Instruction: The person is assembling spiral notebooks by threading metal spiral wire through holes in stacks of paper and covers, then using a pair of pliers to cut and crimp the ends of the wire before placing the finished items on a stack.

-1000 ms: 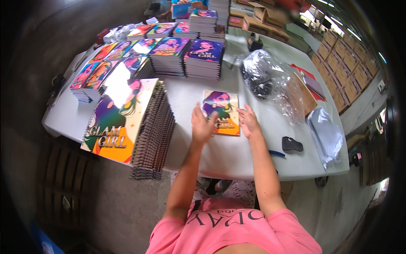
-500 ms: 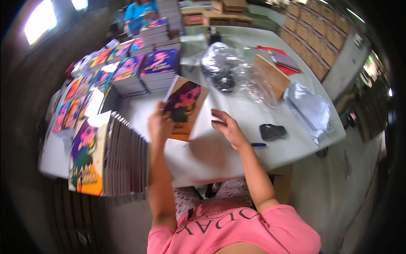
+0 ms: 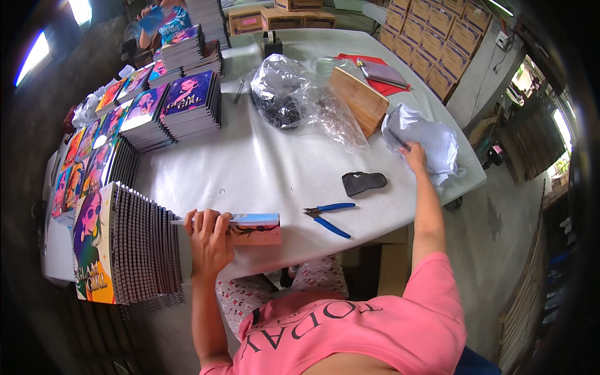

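My left hand (image 3: 209, 240) is closed around a notebook (image 3: 259, 234) near the table's front edge. The notebook is tilted so its pale page edges face up, with part of a pink and orange cover showing. Far to the right, my right hand (image 3: 414, 155) pinches a thin black spiral binding coil (image 3: 397, 139). The coil lies on crumpled white paper (image 3: 431, 134). Between my hands rest blue-handled cutting pliers (image 3: 335, 207), jaws apart, and a dark grey pouch-like piece (image 3: 364, 182). Left of my left hand stands a thick row of spiral-bound notebooks (image 3: 144, 247).
Stacks of colourful notebooks (image 3: 187, 103) fill the white table's (image 3: 269, 169) left side. Clear plastic wrap (image 3: 294, 94) and a wooden block (image 3: 358, 97) lie further back. A co-worker in blue (image 3: 172, 25) is beyond the stacks. Cartons (image 3: 431, 40) are piled behind.
My left hand has brought the notebook lower and left, turning it from cover-up onto its edge. My right hand has swung right to the coil on the white paper. The view has shifted.
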`<state>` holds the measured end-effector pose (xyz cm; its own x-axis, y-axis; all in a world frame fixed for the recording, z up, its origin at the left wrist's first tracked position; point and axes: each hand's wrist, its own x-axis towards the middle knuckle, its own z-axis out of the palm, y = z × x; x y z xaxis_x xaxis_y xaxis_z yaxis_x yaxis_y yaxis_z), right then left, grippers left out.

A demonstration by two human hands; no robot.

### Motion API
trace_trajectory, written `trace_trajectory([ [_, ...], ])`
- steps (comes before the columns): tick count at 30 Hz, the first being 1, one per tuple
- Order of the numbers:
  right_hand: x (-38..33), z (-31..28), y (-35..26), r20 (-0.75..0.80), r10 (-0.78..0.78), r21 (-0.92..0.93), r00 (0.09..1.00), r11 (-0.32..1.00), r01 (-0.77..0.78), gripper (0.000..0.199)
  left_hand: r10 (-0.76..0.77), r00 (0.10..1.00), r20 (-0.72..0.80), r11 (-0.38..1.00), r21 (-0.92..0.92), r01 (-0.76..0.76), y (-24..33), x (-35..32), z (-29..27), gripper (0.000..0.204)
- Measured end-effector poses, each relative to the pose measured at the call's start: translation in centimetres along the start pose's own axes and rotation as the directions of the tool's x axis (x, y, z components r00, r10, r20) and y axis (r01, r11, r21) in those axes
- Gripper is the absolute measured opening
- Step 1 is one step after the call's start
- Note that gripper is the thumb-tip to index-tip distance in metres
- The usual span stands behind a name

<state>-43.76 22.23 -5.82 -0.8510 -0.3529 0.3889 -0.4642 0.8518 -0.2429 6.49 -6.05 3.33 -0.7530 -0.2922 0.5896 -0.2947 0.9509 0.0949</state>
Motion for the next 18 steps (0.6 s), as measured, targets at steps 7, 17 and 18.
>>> trace_trajectory([
  [7,2.9,-3.8,-2.4,0.101,-0.173,-0.367,0.980,0.909,0.199,0.023,0.138,0.937,-0.321,0.990,0.027,-0.136,-0.4,-1.0,0.9,0.052],
  [17,-2.0,-10.0,-5.2,0.037,-0.263,-0.218,0.964,0.939,0.264,0.070,0.162,0.916,-0.367,0.986,0.035,-0.160,-0.9,-2.2,1.1,0.048],
  [18,-3.4,-10.5,-6.7,0.073,-0.170,-0.090,0.983,0.980,0.176,0.074,0.144,0.916,-0.374,0.990,0.041,-0.138,-0.6,-2.4,1.0,0.046],
])
